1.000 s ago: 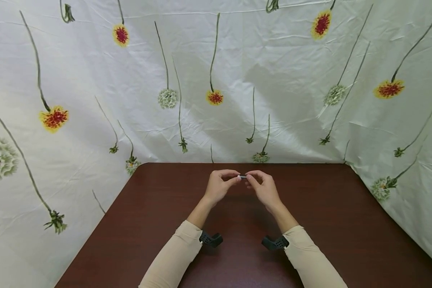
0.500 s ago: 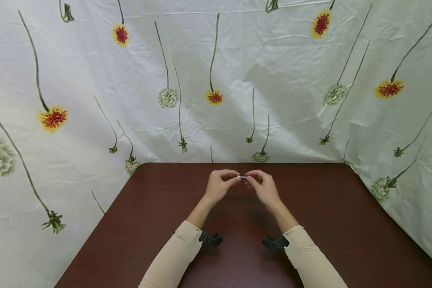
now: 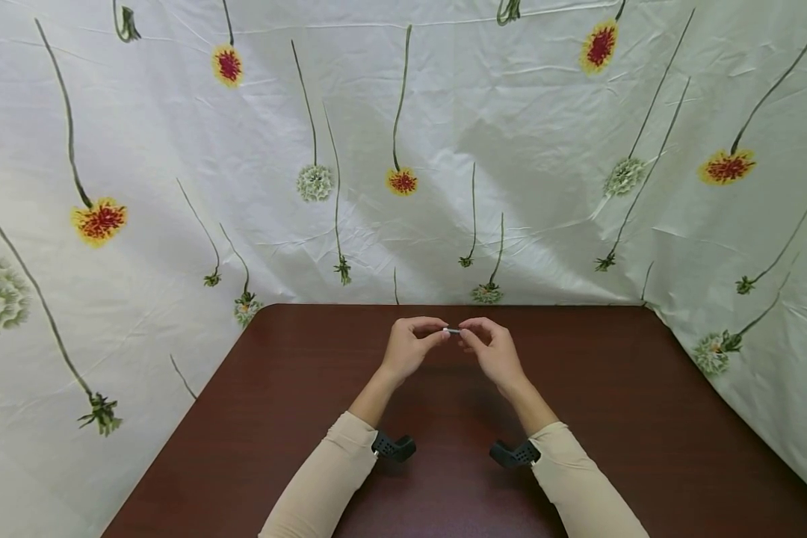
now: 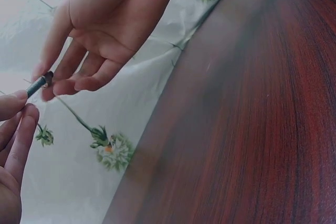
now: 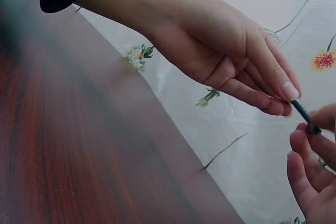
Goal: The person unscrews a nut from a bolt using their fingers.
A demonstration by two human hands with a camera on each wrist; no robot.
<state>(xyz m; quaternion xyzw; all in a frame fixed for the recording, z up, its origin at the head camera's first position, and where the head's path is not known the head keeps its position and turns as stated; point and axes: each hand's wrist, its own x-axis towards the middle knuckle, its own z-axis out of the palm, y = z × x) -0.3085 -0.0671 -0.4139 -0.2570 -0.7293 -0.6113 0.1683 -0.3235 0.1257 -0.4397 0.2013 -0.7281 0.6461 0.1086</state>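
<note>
Between the two hands, above the far part of the table, is a small grey threaded bolt [image 5: 301, 110]. In the head view it is a thin, nearly level rod [image 3: 453, 330]. My left hand [image 3: 406, 348] pinches its dark end between thumb and fingertips; whether that end is a nut or the bolt's head, I cannot tell. My right hand [image 3: 494, 354] grips the other end of the shank with thumb and index finger, hiding that tip. The left wrist view shows the left hand [image 4: 113, 22] above, the right hand [image 4: 13, 150] at lower left.
A dark red-brown wood table [image 3: 296, 418] lies under both forearms. Behind it and along its sides hangs a white cloth [image 3: 531, 134] printed with flowers. Black bands [image 3: 394, 447] sit at the wrists, over beige sleeves [image 3: 326, 478].
</note>
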